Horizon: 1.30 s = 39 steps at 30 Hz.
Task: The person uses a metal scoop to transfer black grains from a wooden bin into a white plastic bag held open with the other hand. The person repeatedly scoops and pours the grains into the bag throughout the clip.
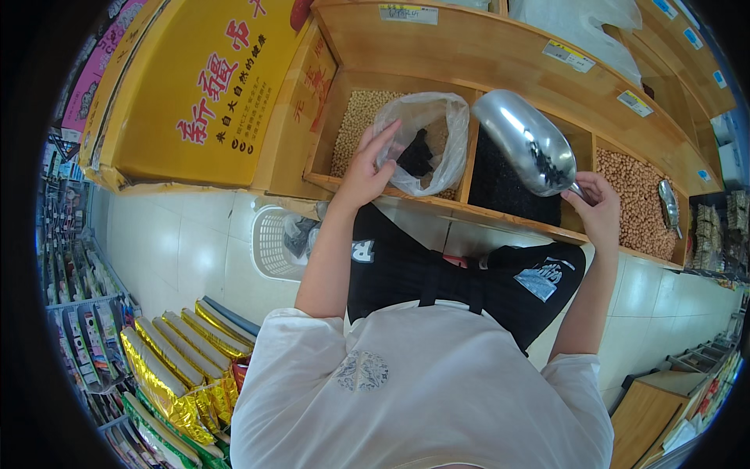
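Note:
My left hand (pixel 370 167) holds a clear plastic bag (pixel 454 140) by its rim, its mouth spread wide, with some black grains inside. The bag is over a wooden compartment of pale beans (pixel 362 117), possibly soybeans. To the right, my right hand (pixel 595 196) grips the handle of a shiny metal scoop (pixel 521 138). The scoop hangs tilted above a compartment of small black grains (pixel 504 187), a few dark grains showing in its bowl. Scoop and bag are apart.
Another compartment holds pinkish peanuts or beans (pixel 630 199) with a second metal scoop (pixel 668 202). A yellow cardboard box (pixel 205 99) stands at the left. Below it on the tiled floor is a white plastic basket (pixel 272 243) with bagged things. Gold packages (pixel 176 363) stand at lower left.

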### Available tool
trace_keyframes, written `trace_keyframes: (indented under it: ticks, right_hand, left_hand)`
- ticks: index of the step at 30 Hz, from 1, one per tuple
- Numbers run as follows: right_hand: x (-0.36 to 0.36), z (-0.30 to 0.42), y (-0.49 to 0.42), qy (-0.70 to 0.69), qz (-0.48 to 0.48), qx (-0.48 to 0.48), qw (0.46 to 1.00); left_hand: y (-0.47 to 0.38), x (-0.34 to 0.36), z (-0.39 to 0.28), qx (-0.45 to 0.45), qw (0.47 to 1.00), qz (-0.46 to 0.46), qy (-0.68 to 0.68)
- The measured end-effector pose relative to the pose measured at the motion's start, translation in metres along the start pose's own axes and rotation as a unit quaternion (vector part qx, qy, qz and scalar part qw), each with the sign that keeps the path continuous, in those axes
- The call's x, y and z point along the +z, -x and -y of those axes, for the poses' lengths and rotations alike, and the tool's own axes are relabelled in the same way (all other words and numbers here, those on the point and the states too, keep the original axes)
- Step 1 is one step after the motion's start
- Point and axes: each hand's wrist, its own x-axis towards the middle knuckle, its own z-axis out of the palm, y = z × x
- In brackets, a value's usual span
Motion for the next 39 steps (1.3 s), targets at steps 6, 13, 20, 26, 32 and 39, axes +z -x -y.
trace_keyframes:
  ticks: [6,13,20,26,32,39]
  right_hand:
    - [0.036,0.095,0.012,0.351,0.033,-0.113,0.929]
    - [0.062,0.126,0.008,0.488,0.055,-0.14,0.86]
    - [0.005,0.088,0.019,0.406,-0.025,-0.052,0.912]
    - [0.001,0.008,0.01,0.402,-0.04,0.083,0.911]
    - [0.044,-0.04,-0.012,0.384,-0.022,0.105,0.917]
    - [0.068,-0.086,-0.027,0.295,-0.003,0.031,0.955]
  left_hand:
    - [0.001,0.0,0.001,0.003,1.0,-0.011,0.003]
    - [0.001,-0.003,0.003,0.011,0.999,-0.006,0.045]
    - [0.004,-0.006,0.002,0.007,0.998,0.011,0.054]
    - [-0.002,-0.011,-0.006,0.024,0.999,0.022,-0.032]
    - [0.001,-0.012,-0.017,0.001,0.95,0.027,-0.311]
    - [-0.004,-0.009,-0.013,-0.116,0.942,0.044,-0.313]
